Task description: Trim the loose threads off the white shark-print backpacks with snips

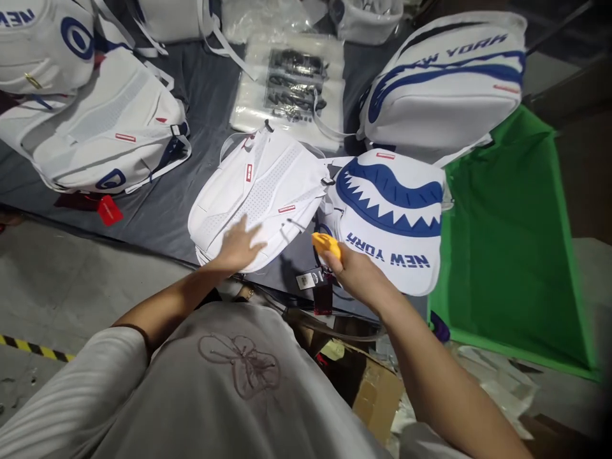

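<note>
A dark-grey cloth-covered desk, cut off at left, carries a white fabric backpack with dotted mesh and red labels, partly hidden by the left hand, fingers spread, empty; the right hand grips a half-covered yellow plastic tool.

Backpack white — dotted panel, red labels; tool orange — tablecloth grey.

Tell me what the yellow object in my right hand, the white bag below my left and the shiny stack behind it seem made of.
Yellow object: probably hard plastic, smooth and evenly coloured.
White bag: perhaps matte synthetic leather or coated fabric; it shows seams and a dotted strip, maybe mesh.
Shiny stack: likely glossy plastic film, partly see-through with bright glare.
</note>
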`<action>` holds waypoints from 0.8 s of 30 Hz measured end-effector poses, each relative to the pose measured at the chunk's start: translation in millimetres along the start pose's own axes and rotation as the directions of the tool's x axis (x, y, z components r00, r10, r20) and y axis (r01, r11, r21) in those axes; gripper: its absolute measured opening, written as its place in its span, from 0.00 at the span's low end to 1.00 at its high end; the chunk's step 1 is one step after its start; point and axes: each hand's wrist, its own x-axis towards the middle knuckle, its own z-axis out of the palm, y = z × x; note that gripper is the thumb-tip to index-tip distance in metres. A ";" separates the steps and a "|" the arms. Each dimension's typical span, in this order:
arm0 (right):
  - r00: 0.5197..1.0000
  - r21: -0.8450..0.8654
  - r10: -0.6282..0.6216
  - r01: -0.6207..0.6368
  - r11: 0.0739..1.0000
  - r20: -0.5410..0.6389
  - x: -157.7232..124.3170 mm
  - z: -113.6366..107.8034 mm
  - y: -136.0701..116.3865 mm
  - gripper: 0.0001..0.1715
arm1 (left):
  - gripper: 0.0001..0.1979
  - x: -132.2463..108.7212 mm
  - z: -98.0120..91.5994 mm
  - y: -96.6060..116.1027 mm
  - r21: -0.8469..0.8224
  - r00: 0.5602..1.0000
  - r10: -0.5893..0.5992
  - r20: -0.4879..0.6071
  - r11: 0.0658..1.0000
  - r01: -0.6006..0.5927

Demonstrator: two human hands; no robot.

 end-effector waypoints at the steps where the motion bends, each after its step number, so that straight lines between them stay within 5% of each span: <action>1: 0.999 0.012 0.035 -0.034 0.999 -0.013 -9.0 13.7 -0.3 0.25 | 0.26 4.4 -18.6 -14.2 -0.141 0.990 -0.028 -0.141 0.990 0.008; 3: 0.994 0.048 0.106 -0.106 0.993 0.004 -27.1 44.9 -3.7 0.26 | 0.20 16.2 -52.8 -45.4 -0.473 0.902 -0.290 -0.320 0.874 0.113; 4: 0.993 0.070 0.111 -0.114 0.991 0.044 -34.7 61.3 -7.9 0.26 | 0.17 23.2 -66.0 -60.0 -0.642 0.849 -0.460 -0.261 0.739 0.203; 6: 0.988 0.105 0.106 -0.118 0.987 0.114 -44.3 93.0 -23.2 0.26 | 0.12 37.4 -81.8 -82.9 -0.834 0.751 -0.656 0.071 0.374 0.405; 7: 0.985 0.117 0.125 -0.138 0.983 0.116 -45.8 107.4 -34.5 0.26 | 0.11 43.8 -84.6 -90.4 -0.850 0.718 -0.655 0.235 0.219 0.478; 9: 0.984 0.175 0.158 -0.169 0.970 0.078 -43.4 131.7 -61.9 0.25 | 0.10 53.6 -83.6 -98.7 -0.843 0.710 -0.571 0.412 0.058 0.535; 14: 0.999 0.250 0.041 -0.046 0.967 0.024 -43.5 167.5 -114.9 0.20 | 0.20 60.0 -76.2 -107.7 -0.829 0.795 -0.282 0.537 0.001 0.560; 17: 0.972 0.113 0.232 -0.229 0.967 -0.020 -54.9 180.2 -120.7 0.21 | 0.28 59.7 -76.6 -115.2 -0.820 0.823 -0.105 0.558 0.078 0.566; 20: 0.935 0.085 0.348 -0.342 0.936 -0.070 -53.8 195.4 -126.8 0.21 | 0.33 61.1 -74.2 -121.4 -0.824 0.833 0.026 0.552 0.167 0.541; 24: 0.941 0.156 0.328 -0.312 0.937 -0.088 -35.9 220.6 -142.5 0.20 | 0.40 65.3 -65.0 -126.3 -0.809 0.804 0.117 0.582 0.184 0.559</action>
